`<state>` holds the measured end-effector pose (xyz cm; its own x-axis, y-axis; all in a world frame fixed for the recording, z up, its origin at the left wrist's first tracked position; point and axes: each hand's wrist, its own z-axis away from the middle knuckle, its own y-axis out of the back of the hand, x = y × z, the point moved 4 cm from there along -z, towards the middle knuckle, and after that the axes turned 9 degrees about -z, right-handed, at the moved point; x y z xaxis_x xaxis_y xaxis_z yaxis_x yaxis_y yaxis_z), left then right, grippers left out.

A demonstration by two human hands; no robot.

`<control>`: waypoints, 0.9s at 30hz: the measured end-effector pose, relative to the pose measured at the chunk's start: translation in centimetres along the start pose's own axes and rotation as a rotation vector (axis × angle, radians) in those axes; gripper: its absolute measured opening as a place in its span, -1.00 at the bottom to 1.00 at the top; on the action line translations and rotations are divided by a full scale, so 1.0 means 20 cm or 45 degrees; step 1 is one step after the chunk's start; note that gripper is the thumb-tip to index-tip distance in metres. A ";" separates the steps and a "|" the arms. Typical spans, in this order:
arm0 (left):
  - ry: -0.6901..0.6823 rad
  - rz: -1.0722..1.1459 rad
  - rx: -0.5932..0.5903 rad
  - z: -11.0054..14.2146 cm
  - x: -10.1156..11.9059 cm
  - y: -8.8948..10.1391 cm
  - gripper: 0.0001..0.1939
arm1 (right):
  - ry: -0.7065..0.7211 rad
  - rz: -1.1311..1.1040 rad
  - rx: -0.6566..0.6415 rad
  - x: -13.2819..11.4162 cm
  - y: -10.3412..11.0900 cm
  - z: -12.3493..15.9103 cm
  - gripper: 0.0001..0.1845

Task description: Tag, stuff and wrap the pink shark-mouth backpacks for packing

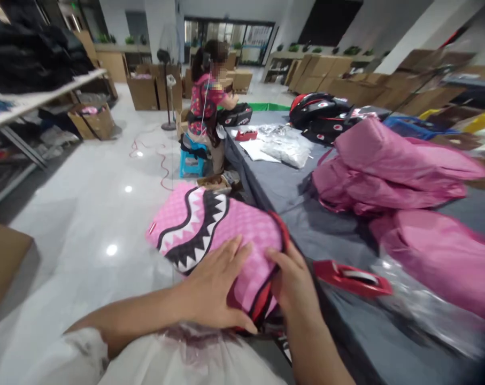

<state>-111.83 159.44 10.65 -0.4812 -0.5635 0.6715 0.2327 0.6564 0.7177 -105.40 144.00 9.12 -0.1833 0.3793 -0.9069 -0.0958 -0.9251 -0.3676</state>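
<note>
A pink checkered backpack (246, 224) with a black-and-white jagged-tooth print lies across my lap, beside the table edge. Red trim runs along its right side. My left hand (218, 283) rests on its front panel, fingers spread and the thumb pointing toward the trimmed edge. At that right edge my right hand (292, 272) grips the backpack, its thumb on top and the other fingers partly hidden. Just right of this hand, a red tape dispenser (352, 277) lies on the grey-covered table (302, 214).
Pink bags (390, 166) are heaped on the table's right, with clear plastic (422, 305) near them. Farther back are plastic bags (286, 147) and black bags (326, 117). A person (206, 101) sits on a blue stool (192, 160) at the table. Cardboard boxes (92, 120) stand on the floor.
</note>
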 end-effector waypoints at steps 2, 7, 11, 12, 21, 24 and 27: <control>0.283 0.026 -0.046 -0.06 -0.22 0.03 0.40 | -0.077 -0.140 -0.094 0.12 -0.18 -0.23 -0.32; 0.780 0.021 0.204 -0.19 -0.68 0.18 0.08 | -0.246 -0.256 -0.387 0.36 -0.59 -0.70 -0.38; 0.914 0.034 0.429 -0.20 -0.94 0.36 -0.21 | -0.310 -0.239 -0.563 0.49 -0.88 -0.92 -0.44; 0.966 0.035 0.492 -0.18 -1.00 0.42 -0.29 | -0.322 -0.226 -0.592 0.53 -0.96 -0.97 -0.42; 1.371 0.735 1.241 0.02 -1.89 1.00 -0.38 | -0.161 -0.046 -1.025 0.59 -1.41 -1.41 -0.25; 1.343 0.730 1.308 -0.02 -2.20 1.25 -0.42 | 0.254 0.110 -0.719 0.62 -1.36 -1.66 -0.51; 1.271 0.686 1.237 -0.12 -2.46 1.49 -0.47 | 0.231 0.730 -0.111 0.82 -1.18 -1.98 -0.52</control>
<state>-79.11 205.47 -0.53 0.3325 0.0106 0.9431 -0.6421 0.7349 0.2181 -67.48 171.32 -5.28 -0.0117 -0.1821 -0.9832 0.0509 -0.9821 0.1812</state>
